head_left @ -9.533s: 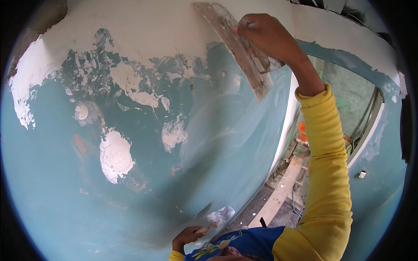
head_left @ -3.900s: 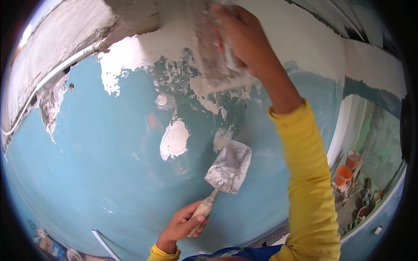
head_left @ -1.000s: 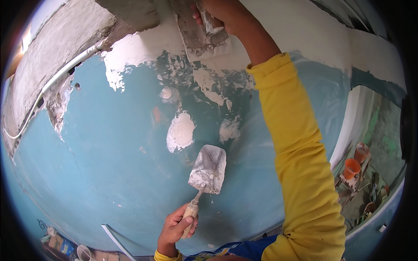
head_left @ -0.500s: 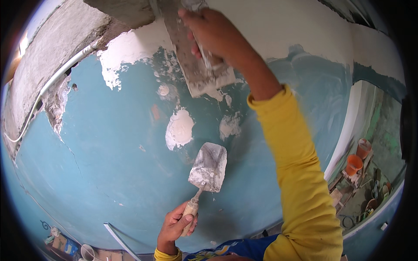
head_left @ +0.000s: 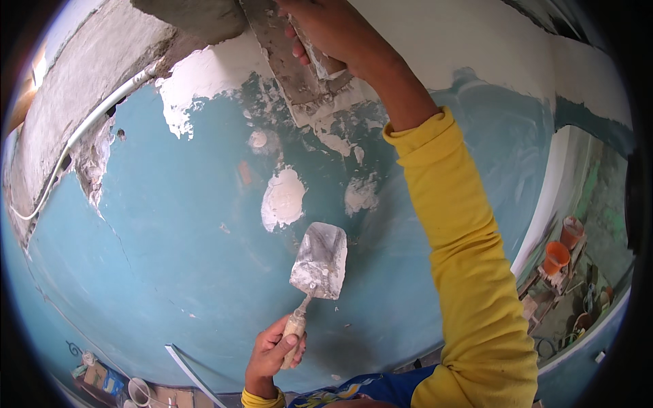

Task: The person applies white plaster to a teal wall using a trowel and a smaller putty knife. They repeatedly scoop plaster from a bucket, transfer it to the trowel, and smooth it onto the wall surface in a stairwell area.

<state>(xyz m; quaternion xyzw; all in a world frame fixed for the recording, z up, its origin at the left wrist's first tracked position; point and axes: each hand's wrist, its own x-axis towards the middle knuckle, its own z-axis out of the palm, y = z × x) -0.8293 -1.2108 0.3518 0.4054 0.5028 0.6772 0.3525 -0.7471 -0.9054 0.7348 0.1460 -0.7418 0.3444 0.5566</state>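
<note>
My right hand (head_left: 333, 37), its arm stretched up in a yellow sleeve, is closed round the handle of a wide plastering trowel (head_left: 275, 51). The trowel's long grey blade lies against the upper wall, over white plaster; its top end runs out of view. Low in the middle, my left hand (head_left: 273, 350) grips the wooden handle of a smaller trowel (head_left: 320, 262). That trowel's squarish blade points up and is smeared with white plaster. Between the two tools, white plaster patches (head_left: 283, 198) mark the blue-green wall (head_left: 190, 251).
A pale pipe (head_left: 102, 109) runs along rough bare concrete (head_left: 75, 68) at upper left. Orange buckets (head_left: 556, 256) stand on a small wooden stand at right. A long straight strip (head_left: 190, 374) leans at lower left, near a white bucket (head_left: 139, 392) and boxes.
My right hand and the plastering trowel have moved upward along the wall, uncovering thin plaster smears below the blade. The left hand's trowel has shifted slightly left.
</note>
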